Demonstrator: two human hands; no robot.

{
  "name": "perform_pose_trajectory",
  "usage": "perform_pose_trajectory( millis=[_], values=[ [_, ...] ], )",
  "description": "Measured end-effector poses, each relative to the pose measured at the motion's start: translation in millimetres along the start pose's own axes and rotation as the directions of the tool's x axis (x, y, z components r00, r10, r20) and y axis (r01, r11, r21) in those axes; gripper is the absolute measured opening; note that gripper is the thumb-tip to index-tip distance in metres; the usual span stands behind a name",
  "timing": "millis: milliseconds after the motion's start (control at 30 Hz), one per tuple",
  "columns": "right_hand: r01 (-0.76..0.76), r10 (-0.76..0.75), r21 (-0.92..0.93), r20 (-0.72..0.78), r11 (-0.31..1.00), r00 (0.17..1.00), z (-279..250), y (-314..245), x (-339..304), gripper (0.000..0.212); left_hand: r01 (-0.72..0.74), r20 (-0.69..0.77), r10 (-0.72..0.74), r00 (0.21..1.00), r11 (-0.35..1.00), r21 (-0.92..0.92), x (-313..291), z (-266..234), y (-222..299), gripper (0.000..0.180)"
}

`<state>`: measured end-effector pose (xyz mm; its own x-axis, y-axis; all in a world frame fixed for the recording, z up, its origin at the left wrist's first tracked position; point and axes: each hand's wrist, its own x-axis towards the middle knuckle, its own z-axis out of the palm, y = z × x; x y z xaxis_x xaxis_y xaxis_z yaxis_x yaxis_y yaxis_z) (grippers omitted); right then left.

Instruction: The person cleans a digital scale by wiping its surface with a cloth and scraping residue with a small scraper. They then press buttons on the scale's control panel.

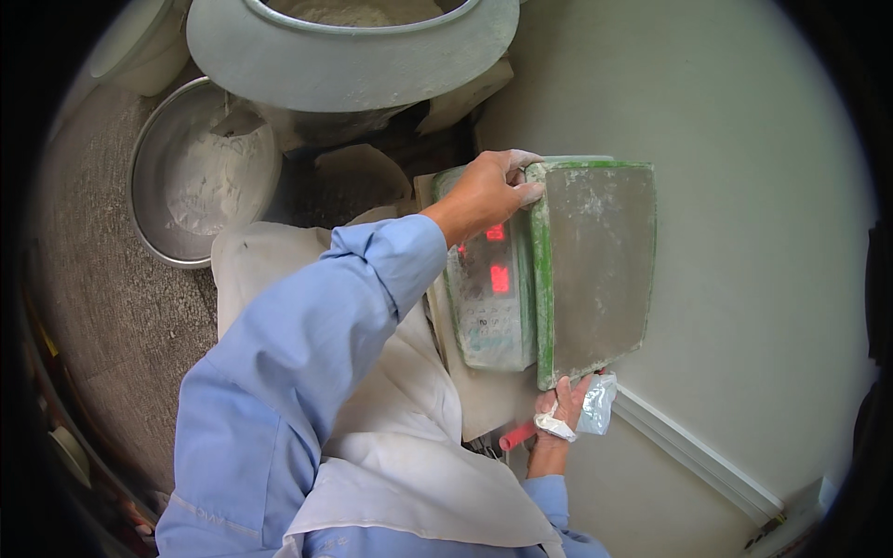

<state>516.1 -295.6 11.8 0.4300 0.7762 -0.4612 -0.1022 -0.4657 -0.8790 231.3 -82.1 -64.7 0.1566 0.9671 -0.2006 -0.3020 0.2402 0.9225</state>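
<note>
A digital scale [491, 321] with glowing red digits stands in front of me. Its flat, flour-dusted grey weighing platform [600, 265] has green edges and looks tilted up off the scale body. My left hand [493, 191] reaches across and pinches the platform's far left corner, its fingertips white with powder. At the near edge, my right hand [558, 405] has its fingers closed against the platform from below. A white band [554, 424] wraps that hand, and a clear crumpled plastic bag [597, 405] sits beside its fingers. A red tube [517, 435] sticks out at its left; whether the hand grips it is hidden.
A large pale metal bowl [353, 65] holding white powder stands at the far side. Left of it, a steel basin [209, 172] with powder rests on the worn floor [112, 307]. A pale wall [744, 186] with white trunking [698, 456] bounds the right.
</note>
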Motion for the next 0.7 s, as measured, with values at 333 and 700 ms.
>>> perform_pose_trajectory(
  millis=[333,700],
  values=[
    [-0.047,0.049,-0.065,0.03,0.997,0.998,9.9,4.9,12.6,0.059,-0.12,-0.166,0.183,0.969,0.937,0.329,-1.7,2.6,4.7,0.036],
    [-0.056,0.046,-0.252,-0.046,0.966,0.998,8.1,3.3,17.9,0.042,-0.2,-0.257,0.422,0.869,0.776,0.598,2.1,-1.2,1.7,0.022]
  ],
)
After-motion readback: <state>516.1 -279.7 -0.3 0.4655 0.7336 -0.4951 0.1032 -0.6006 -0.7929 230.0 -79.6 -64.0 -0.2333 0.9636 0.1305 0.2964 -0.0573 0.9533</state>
